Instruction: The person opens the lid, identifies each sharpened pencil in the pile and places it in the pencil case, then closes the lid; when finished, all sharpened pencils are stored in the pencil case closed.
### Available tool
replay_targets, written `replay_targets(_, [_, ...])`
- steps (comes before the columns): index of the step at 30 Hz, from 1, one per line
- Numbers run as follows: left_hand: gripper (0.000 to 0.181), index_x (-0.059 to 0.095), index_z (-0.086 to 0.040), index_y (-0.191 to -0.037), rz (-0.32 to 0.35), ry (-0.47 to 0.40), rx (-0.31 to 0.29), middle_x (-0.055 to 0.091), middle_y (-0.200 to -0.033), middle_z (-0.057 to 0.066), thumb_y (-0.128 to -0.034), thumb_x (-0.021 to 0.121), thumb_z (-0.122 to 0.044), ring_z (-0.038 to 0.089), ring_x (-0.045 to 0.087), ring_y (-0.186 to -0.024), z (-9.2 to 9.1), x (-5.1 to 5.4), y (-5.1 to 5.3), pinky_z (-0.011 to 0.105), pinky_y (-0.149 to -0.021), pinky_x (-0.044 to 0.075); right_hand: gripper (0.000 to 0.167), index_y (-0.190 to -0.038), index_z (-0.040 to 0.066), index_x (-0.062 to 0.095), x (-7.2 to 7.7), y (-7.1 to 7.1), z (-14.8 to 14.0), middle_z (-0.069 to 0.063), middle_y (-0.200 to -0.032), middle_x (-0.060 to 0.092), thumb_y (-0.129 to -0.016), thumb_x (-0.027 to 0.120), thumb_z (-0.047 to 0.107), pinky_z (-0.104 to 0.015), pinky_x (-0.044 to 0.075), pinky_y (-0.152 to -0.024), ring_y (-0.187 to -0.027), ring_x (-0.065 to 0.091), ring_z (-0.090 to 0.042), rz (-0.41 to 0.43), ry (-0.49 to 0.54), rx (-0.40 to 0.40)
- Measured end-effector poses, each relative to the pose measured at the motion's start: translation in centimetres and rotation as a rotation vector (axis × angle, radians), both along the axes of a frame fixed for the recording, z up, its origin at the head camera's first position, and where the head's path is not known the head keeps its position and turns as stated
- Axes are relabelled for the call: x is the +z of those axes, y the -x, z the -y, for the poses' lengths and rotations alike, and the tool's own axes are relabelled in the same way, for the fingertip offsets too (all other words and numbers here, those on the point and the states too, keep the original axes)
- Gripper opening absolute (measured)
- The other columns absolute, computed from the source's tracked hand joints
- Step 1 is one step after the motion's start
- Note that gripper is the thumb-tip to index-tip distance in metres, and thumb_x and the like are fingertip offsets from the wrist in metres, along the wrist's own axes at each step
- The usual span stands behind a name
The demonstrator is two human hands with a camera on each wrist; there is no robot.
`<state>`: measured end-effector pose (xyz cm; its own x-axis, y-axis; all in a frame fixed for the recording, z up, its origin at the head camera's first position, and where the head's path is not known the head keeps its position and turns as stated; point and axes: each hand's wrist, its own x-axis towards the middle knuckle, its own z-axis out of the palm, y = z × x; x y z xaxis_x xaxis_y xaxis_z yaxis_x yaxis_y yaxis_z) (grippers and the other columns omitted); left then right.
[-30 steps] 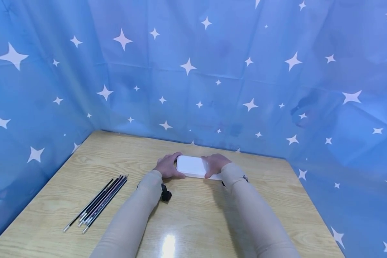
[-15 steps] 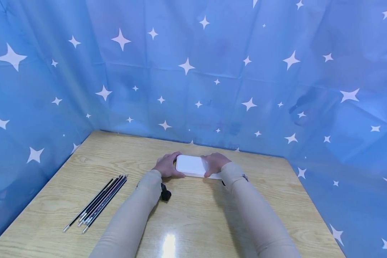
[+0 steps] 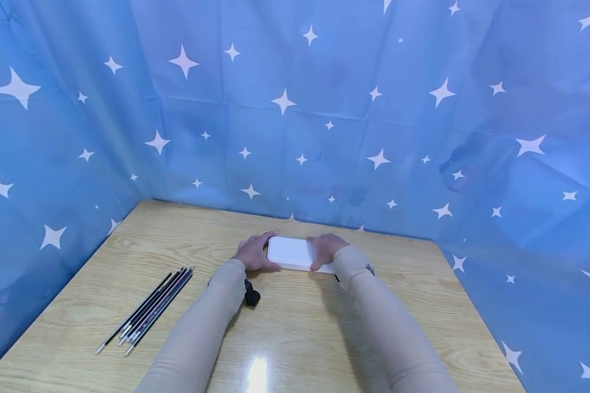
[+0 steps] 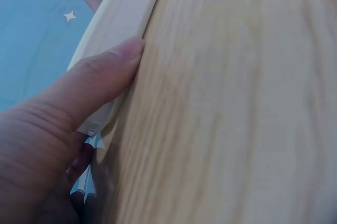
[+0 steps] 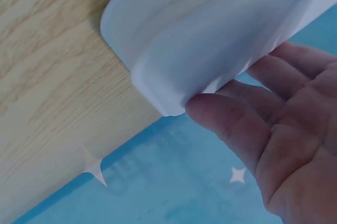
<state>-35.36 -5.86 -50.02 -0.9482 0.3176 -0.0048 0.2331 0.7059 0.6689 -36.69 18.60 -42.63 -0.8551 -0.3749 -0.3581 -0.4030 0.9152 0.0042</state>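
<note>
A white case (image 3: 289,251) with rounded corners lies near the table's back edge, between the two hands. The left hand (image 3: 255,254) grips its left end, with the thumb on the front side; in the left wrist view, that thumb of the left hand (image 4: 68,103) presses along the case's side (image 4: 118,23). At the other end, the right hand (image 3: 327,249) holds the case between thumb and fingers. In the right wrist view, a white upper part (image 5: 210,39) sits offset over another white part (image 5: 124,21), beside the right hand (image 5: 295,124). The fingers' far sides are partly hidden.
Several dark pencils (image 3: 152,311) lie in a loose bundle on the left of the wooden table (image 3: 295,327). A small black object (image 3: 252,295) shows at the left wrist. Blue star-patterned cloth (image 3: 324,109) hangs behind the table's back edge.
</note>
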Motion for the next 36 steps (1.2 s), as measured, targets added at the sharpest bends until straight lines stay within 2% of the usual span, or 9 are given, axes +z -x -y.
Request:
replay_targets(13, [0.092, 0.047, -0.026, -0.147, -0.014, -0.009, -0.009, 0.053, -0.145, 0.002, -0.0702, 0.093, -0.046, 0.030, 0.045, -0.134, 0.1, -0.3, -0.1, 0.053, -0.112, 0.026, 0.096, -0.157, 0.013, 0.038, 0.0, 0.1, -0.1, -0.012, -0.151, 0.050, -0.078, 0.085, 0.042, -0.048, 0.039, -0.112, -0.137, 0.048, -0.033, 0.021, 0.012, 0.023])
replay_targets(21, [0.095, 0.046, -0.025, -0.149, -0.021, -0.011, -0.006, 0.052, -0.147, 0.003, -0.0698, 0.093, -0.047, 0.031, 0.044, -0.134, 0.2, -0.8, 0.3, 0.054, -0.113, 0.026, 0.101, -0.162, 0.021, 0.029, 0.3, -0.2, 0.0, -0.008, -0.160, 0.039, -0.078, 0.085, 0.031, -0.049, 0.038, -0.111, -0.142, 0.041, -0.032, 0.097, 0.032, -0.077])
replay_targets(25, [0.095, 0.045, -0.026, -0.149, -0.009, -0.005, -0.001, 0.052, -0.147, 0.002, -0.0699, 0.093, -0.047, 0.030, 0.043, -0.135, 0.1, -0.8, 0.3, 0.053, -0.113, 0.025, 0.100, -0.161, 0.022, 0.030, 0.5, -0.1, -0.1, -0.008, -0.159, 0.040, -0.079, 0.084, 0.032, -0.047, 0.040, -0.110, -0.141, 0.043, -0.031, 0.094, 0.007, -0.052])
replay_targets(31, [0.094, 0.045, -0.025, -0.150, -0.001, -0.015, -0.013, 0.051, -0.147, 0.003, -0.0716, 0.092, -0.047, 0.030, 0.043, -0.135, -0.1, -0.2, 0.0, 0.054, -0.113, 0.025, 0.096, -0.161, 0.019, 0.032, 1.1, -0.2, -0.2, -0.010, -0.157, 0.044, -0.080, 0.083, 0.033, -0.047, 0.041, -0.110, -0.139, 0.045, -0.033, 0.069, -0.020, -0.010])
replay_targets(34, [0.093, 0.045, -0.025, -0.149, -0.009, -0.015, -0.014, 0.051, -0.147, 0.003, -0.0717, 0.092, -0.047, 0.030, 0.043, -0.135, 0.0, 0.0, -0.1, 0.054, -0.113, 0.026, 0.098, -0.161, 0.023, 0.031, 1.2, -0.5, -0.3, -0.010, -0.158, 0.042, -0.080, 0.084, 0.031, -0.048, 0.040, -0.109, -0.140, 0.044, -0.032, 0.085, 0.009, -0.056])
replay_targets(36, [0.092, 0.046, -0.025, -0.148, -0.012, -0.013, -0.011, 0.051, -0.147, 0.002, -0.0714, 0.092, -0.047, 0.030, 0.044, -0.135, 0.0, 0.0, -0.1, 0.054, -0.113, 0.026, 0.101, -0.162, 0.027, 0.028, 1.2, -0.7, -0.3, -0.008, -0.159, 0.040, -0.079, 0.085, 0.025, -0.046, 0.043, -0.104, -0.134, 0.048, -0.030, 0.107, 0.028, -0.102])
